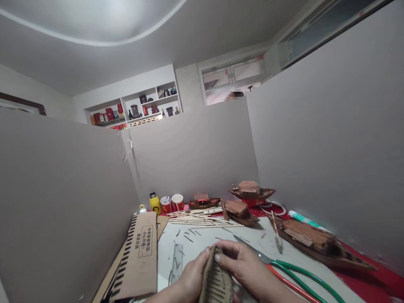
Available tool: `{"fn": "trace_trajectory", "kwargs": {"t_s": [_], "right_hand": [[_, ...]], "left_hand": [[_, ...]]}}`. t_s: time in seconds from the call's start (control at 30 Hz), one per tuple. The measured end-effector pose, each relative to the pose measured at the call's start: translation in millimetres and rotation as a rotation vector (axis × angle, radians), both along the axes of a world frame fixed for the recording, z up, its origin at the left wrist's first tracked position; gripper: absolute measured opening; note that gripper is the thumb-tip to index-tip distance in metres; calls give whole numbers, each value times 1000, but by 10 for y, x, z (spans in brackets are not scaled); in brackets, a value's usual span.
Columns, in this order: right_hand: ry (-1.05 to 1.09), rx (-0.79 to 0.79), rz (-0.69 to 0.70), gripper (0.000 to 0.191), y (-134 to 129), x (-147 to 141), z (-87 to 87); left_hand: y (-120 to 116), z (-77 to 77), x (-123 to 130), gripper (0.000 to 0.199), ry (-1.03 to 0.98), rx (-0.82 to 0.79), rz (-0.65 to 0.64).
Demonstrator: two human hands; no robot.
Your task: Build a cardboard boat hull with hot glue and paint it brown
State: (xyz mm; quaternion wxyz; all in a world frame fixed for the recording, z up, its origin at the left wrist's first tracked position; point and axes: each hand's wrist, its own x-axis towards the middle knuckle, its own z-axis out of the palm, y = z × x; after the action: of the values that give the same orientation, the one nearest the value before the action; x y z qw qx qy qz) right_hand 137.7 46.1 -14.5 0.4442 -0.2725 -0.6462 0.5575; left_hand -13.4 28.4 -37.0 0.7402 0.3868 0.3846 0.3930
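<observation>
Both of my hands grip a small boat-shaped piece of corrugated cardboard (217,282) low in the head view, with raised sides and a row of slats across its inside. My left hand (192,271) closes on its left wall. Around the upper right edge and pointed far end curl the fingers of my right hand (240,259), thumb pressed inside. Just right of that hand lie large scissors (257,251) with one green and one red handle, partly covered by my right forearm. A clear ruler (177,257) rests left of the cardboard boat, partly behind my left hand.
Finished brown model boats stand on the right (311,240) and at the back (241,212). Thin wooden sticks (195,219) lie mid-table. Flattened cardboard (139,269) covers the left side. A yellow bottle (154,204), paper cups (177,203) and a green-white tube (306,219) line the edges near grey partitions.
</observation>
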Motion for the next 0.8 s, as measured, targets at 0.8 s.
{"fn": "trace_trajectory", "kwargs": {"t_s": [0.8], "right_hand": [[-55, -103, -85, 23, 38, -99, -236]], "left_hand": [[-65, -134, -89, 69, -55, -231, -31]]}}
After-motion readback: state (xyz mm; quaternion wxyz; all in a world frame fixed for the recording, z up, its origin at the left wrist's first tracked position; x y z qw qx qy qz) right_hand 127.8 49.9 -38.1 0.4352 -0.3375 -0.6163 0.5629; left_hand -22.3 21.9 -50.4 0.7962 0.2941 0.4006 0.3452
